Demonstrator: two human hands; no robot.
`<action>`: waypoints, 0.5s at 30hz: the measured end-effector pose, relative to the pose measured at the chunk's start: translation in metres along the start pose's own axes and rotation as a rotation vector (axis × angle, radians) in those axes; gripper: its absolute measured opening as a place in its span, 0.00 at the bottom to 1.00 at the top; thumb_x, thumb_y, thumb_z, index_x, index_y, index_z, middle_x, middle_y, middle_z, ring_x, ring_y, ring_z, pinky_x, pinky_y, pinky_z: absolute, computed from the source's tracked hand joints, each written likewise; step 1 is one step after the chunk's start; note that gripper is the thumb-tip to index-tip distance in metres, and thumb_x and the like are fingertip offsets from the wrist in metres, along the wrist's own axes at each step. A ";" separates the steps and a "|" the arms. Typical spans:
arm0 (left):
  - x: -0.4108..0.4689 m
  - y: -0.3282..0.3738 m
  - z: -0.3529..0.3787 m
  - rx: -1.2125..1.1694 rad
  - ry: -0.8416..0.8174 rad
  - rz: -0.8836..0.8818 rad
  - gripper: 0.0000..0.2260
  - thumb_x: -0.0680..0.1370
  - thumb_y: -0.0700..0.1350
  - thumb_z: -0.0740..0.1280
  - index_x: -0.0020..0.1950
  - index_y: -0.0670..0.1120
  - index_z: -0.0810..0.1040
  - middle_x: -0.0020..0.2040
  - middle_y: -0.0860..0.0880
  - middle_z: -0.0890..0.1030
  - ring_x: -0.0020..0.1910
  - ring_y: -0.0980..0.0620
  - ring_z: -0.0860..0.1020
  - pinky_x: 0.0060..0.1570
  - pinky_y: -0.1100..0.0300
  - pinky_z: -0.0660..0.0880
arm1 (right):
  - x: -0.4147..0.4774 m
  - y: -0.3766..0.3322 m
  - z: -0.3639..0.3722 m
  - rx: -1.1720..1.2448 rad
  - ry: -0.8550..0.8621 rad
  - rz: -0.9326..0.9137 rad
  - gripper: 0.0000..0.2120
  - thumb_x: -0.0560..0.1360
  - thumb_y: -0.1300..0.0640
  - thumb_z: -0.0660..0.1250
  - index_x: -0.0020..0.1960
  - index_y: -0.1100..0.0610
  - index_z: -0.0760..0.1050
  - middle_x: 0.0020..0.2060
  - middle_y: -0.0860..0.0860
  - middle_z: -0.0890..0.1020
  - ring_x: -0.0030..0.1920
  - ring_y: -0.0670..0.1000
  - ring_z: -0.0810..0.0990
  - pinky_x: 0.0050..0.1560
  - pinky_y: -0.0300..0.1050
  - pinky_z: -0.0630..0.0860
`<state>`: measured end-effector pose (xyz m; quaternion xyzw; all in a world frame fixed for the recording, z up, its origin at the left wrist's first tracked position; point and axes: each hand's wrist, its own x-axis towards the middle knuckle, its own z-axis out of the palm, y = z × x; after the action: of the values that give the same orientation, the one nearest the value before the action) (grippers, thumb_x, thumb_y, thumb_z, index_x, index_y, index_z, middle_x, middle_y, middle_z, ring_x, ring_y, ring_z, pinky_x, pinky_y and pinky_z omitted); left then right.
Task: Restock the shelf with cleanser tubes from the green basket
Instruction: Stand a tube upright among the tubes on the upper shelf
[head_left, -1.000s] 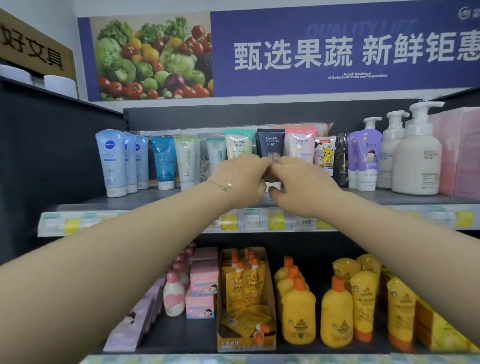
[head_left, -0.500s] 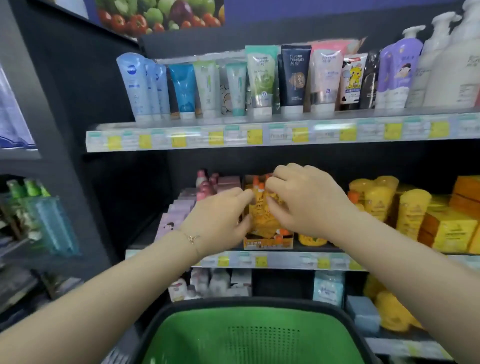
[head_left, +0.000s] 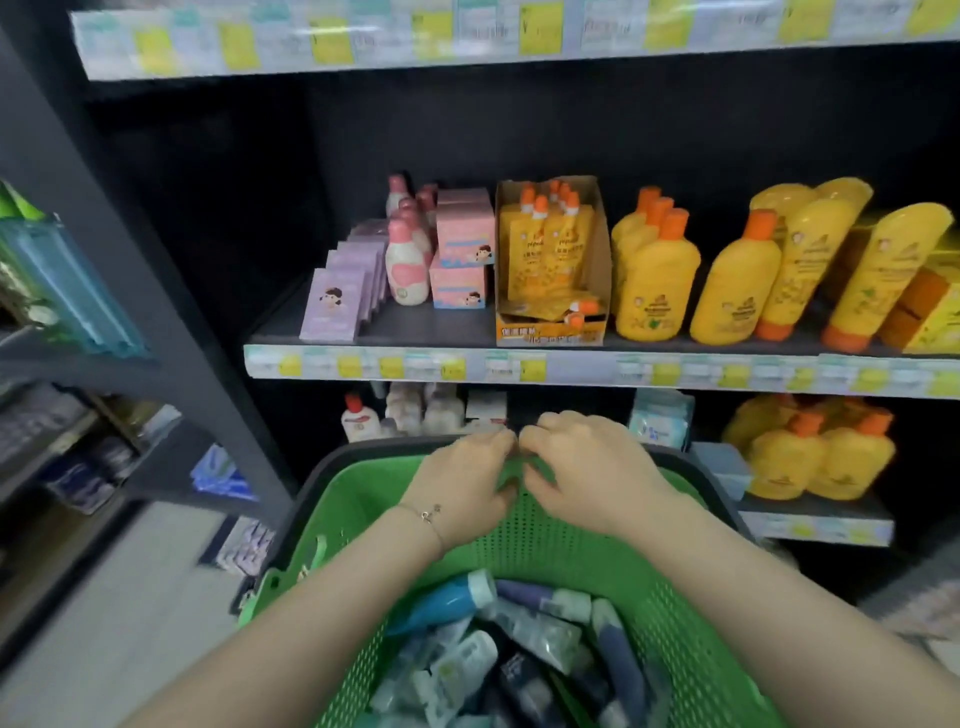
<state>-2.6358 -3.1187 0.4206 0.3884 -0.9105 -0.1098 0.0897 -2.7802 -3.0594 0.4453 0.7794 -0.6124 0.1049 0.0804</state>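
Note:
The green basket (head_left: 670, 613) with a dark rim sits low in front of me. Inside lie several cleanser tubes (head_left: 498, 654), blue, navy and pale, piled at the near end. My left hand (head_left: 462, 483) and my right hand (head_left: 587, 467) hover side by side over the basket's far end, fingertips almost touching, fingers curled loosely. Neither hand holds anything. The top shelf's price strip (head_left: 467, 31) runs along the upper edge of the view; the tubes standing on that shelf are out of view.
The middle shelf (head_left: 426, 327) carries purple boxes, pink bottles and boxes, an orange pouch carton (head_left: 550, 265) and yellow bottles (head_left: 660, 275). More yellow bottles stand on a lower shelf at the right. A dark shelf upright (head_left: 130, 249) slants at the left.
My view and both hands have dropped from the top shelf past the middle shelf to the basket. The tube handled a second ago stays on the top shelf. The basket's tubes have come into view.

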 end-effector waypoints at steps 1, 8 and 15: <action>0.000 -0.002 0.010 0.002 -0.037 -0.016 0.14 0.76 0.48 0.62 0.62 0.48 0.70 0.58 0.49 0.76 0.58 0.46 0.75 0.51 0.51 0.74 | -0.002 0.000 0.006 -0.009 -0.037 -0.001 0.12 0.76 0.51 0.59 0.55 0.53 0.76 0.48 0.50 0.79 0.50 0.55 0.78 0.45 0.48 0.72; 0.002 -0.017 0.065 -0.015 -0.248 -0.087 0.14 0.76 0.47 0.63 0.60 0.47 0.72 0.57 0.46 0.78 0.54 0.45 0.78 0.51 0.50 0.77 | -0.008 0.005 0.044 0.058 -0.391 0.079 0.10 0.75 0.52 0.61 0.54 0.53 0.75 0.49 0.52 0.80 0.51 0.58 0.79 0.44 0.47 0.73; -0.015 -0.027 0.117 0.012 -0.538 -0.090 0.11 0.77 0.44 0.62 0.58 0.45 0.73 0.56 0.44 0.78 0.51 0.44 0.78 0.49 0.51 0.78 | -0.007 0.013 0.075 0.115 -0.665 0.121 0.13 0.76 0.54 0.62 0.58 0.56 0.75 0.52 0.54 0.80 0.49 0.55 0.79 0.49 0.51 0.79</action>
<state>-2.6362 -3.1102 0.2996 0.3860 -0.8840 -0.2074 -0.1630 -2.7899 -3.0752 0.3715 0.7364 -0.6434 -0.1161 -0.1740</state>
